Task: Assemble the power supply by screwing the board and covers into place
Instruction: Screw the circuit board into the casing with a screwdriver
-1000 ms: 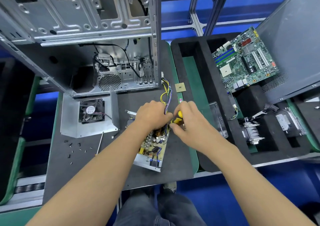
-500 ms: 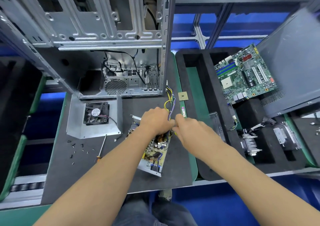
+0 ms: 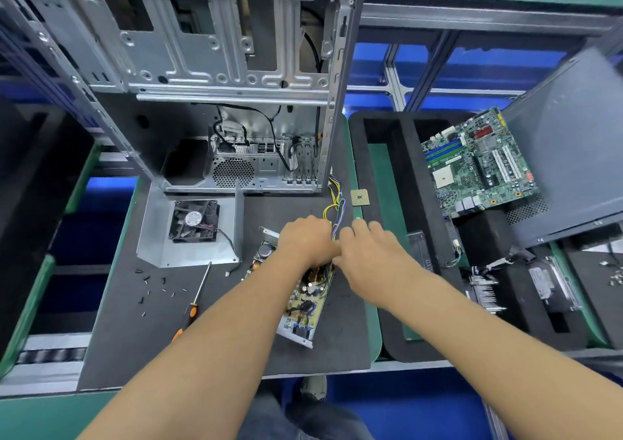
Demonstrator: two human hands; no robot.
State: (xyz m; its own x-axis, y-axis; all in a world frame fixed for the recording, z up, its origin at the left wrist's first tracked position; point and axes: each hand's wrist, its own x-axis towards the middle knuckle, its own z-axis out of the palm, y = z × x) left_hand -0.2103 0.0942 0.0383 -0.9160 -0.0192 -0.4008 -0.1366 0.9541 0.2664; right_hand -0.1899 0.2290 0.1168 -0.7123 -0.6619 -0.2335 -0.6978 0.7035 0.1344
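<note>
Hands, left (image 3: pixel 308 242) and right (image 3: pixel 369 254), meet over the power supply board (image 3: pixel 305 299), grips hidden; its wire bundle (image 3: pixel 337 210) could snag and drag it askew.

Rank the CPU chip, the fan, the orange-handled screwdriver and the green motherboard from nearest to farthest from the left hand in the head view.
Measured from the left hand:
1. CPU chip, just up and to its right on the mat.
2. Fan, to its left in the metal cover.
3. Orange-handled screwdriver, lower left on the mat.
4. Green motherboard, far right in the foam tray.
</note>
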